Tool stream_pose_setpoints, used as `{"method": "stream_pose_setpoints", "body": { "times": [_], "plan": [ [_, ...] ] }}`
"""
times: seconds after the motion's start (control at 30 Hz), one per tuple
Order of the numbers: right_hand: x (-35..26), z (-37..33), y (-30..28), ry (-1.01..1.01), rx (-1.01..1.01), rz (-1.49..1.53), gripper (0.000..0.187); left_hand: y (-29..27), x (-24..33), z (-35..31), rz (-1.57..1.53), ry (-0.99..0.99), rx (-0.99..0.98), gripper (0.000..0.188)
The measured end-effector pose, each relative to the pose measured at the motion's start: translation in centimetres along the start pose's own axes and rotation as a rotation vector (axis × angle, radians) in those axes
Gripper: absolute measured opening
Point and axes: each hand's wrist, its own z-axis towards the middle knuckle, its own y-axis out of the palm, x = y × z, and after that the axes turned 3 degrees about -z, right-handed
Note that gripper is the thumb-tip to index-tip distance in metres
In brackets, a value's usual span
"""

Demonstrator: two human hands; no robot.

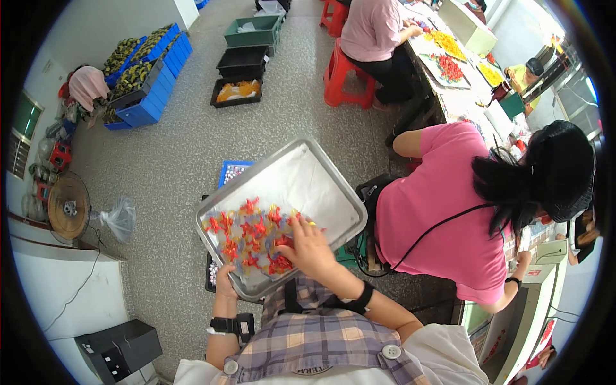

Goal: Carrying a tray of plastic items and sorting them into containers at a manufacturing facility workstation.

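Observation:
A shallow metal tray (301, 151) is held in front of my body, tilted, with a white sheet lining its bottom. Small red pieces with clear and yellowish parts (253, 231) lie heaped over its near left half; their exact kind is too small to tell. My left hand (224, 283) grips the tray's rim at its near left corner, its fingers partly hidden under the edge. Inside the tray, my right hand (309, 249) rests at the right side of the heap, fingers stretched and thumb apart, touching the pieces.
Close on the right sits a person in a pink shirt (436, 212) at a long worktable (471, 99). Beneath the tray stands a blue bin (228, 172). Ahead are black bins (237, 101), a red stool (337, 83) and blue crates (144, 112). A fan (69, 206) stands left.

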Motion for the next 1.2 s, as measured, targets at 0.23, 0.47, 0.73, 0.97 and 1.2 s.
{"method": "stream_pose_setpoints", "body": {
  "times": [0.23, 0.47, 0.73, 0.97, 1.2],
  "plan": [
    [2.0, 8.9, -4.2, 0.014, -0.107, 0.41, 0.048, 6.3, 3.9, 6.7, 0.022, 0.007, -0.13, 0.051],
    [3.9, 19.9, -1.1, 0.041, 0.111, 0.151, 0.076, 12.7, 7.8, 18.8, 0.236, 0.096, -0.132, 0.049],
    [9.8, 36.9, -3.6, 0.091, -0.043, 0.268, 0.068, 26.5, 15.6, 31.8, 0.309, -0.048, -0.291, 0.058],
    [15.1, 44.8, -6.1, 0.307, 0.432, 0.092, 0.067, 38.6, 17.5, 42.1, 0.415, -0.214, -0.355, 0.051],
    [23.5, 48.8, -13.4, 0.46, 0.458, 0.067, 0.067, 48.7, 13.4, 47.5, 0.519, -0.329, -0.453, 0.046]
  ]
}}
